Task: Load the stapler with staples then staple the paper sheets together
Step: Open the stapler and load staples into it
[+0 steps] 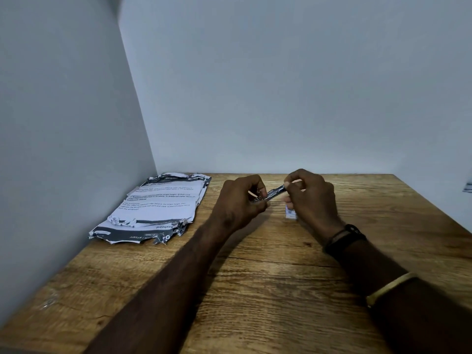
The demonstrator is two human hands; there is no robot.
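Note:
A small metal stapler (pixel 272 193) is held in the air over the far middle of the wooden table (pixel 255 290). My left hand (pixel 240 203) grips its near end, and my right hand (pixel 311 198) pinches its far, raised end with thumb and fingertips. Whether the stapler's magazine is open is too small to tell. A small staple box (pixel 290 213) lies on the table just under my right hand, partly hidden by it. A stack of torn printed paper sheets (pixel 158 205) lies at the far left, apart from both hands.
White walls close the table off on the left and at the back. The paper stack sits in that corner. A dark watch and a gold bangle are on my right forearm. The table's right edge runs diagonally at the far right.

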